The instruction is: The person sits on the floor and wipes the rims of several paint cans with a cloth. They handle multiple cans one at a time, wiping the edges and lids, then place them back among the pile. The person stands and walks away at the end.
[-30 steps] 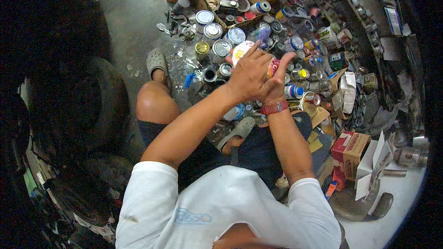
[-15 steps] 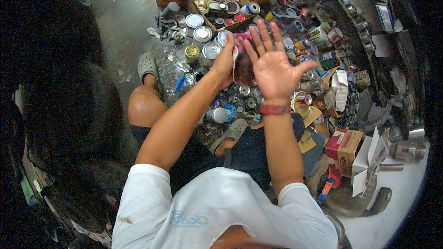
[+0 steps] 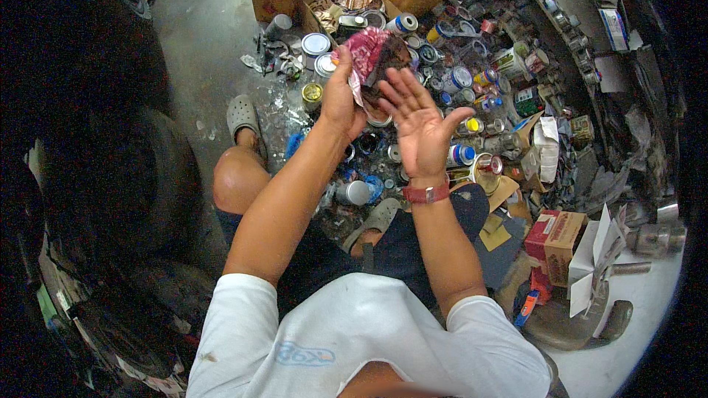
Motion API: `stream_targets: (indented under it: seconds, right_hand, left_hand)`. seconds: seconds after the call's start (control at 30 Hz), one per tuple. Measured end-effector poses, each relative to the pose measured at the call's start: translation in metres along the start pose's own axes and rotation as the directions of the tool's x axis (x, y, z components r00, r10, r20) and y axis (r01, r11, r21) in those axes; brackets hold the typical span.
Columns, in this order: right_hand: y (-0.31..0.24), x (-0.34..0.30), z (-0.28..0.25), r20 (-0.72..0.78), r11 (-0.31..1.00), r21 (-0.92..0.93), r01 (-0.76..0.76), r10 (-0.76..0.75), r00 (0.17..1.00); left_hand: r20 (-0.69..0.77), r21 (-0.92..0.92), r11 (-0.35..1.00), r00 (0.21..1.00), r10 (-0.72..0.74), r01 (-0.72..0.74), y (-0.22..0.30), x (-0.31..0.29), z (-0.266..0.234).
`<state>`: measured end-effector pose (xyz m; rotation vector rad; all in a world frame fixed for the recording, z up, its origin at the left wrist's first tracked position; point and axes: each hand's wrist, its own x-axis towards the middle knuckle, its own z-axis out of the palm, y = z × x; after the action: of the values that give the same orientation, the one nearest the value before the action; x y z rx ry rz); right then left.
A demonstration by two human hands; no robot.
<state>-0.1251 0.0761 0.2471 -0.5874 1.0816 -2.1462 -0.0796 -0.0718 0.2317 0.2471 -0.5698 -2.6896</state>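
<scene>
My left hand point(image 3: 342, 103) is closed on a cloth rag point(image 3: 363, 53), pinkish red with a pale pattern and a dark, stained side. The rag stands up from the hand and partly hides the cans behind it. My right hand point(image 3: 422, 129) is open beside it, palm up and fingers stretched, with nothing in it. Its fingertips are close to the rag's dark lower part; whether they touch cannot be made out. A red wristwatch point(image 3: 428, 192) is on my right wrist. Below the hands, a grey-lidded can point(image 3: 357, 192) stands near my shoe.
Several paint cans crowd the floor, among them a white-lidded can point(image 3: 316, 45) and a yellow-topped can point(image 3: 312, 93). Cardboard boxes point(image 3: 274, 1) stand at the far side. At right are a red and brown carton point(image 3: 554, 239) and a stool point(image 3: 568, 320).
My right hand has come down nearer my body, its fingers now tilted toward the rag. The rag has risen and shows more of its red and dark sides above my left hand.
</scene>
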Motion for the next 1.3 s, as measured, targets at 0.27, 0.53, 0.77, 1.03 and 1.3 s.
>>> stream_targets:
  seconds: [0.27,0.53,0.77,1.03,1.3]
  right_hand:
    - [-0.011,0.059,-0.017,0.233,0.174,-0.934,0.312,-0.365,0.901]
    - [0.016,0.064,-0.029,0.385,-0.521,-0.829,0.204,-0.267,0.883]
    - [0.014,0.023,0.012,0.473,-0.532,-0.771,0.350,-0.108,0.875]
    - [-0.019,0.007,0.013,0.161,0.913,-0.406,0.039,0.029,0.986]
    - [-0.039,0.031,-0.033,-0.332,0.960,-0.052,0.277,-0.278,0.901]
  left_hand:
    - [0.226,0.023,0.982,0.956,-0.186,0.186,-0.035,-0.025,0.015]
    - [-0.010,0.287,0.949,0.991,0.136,-0.128,-0.057,-0.012,0.005]
    - [-0.017,0.676,0.682,0.920,0.391,-0.278,-0.037,-0.010,-0.004]
    - [0.217,-0.077,0.972,0.956,-0.199,0.220,-0.003,-0.004,-0.004]
    - [0.293,-0.063,0.979,0.941,-0.169,0.195,-0.007,-0.013,0.016]
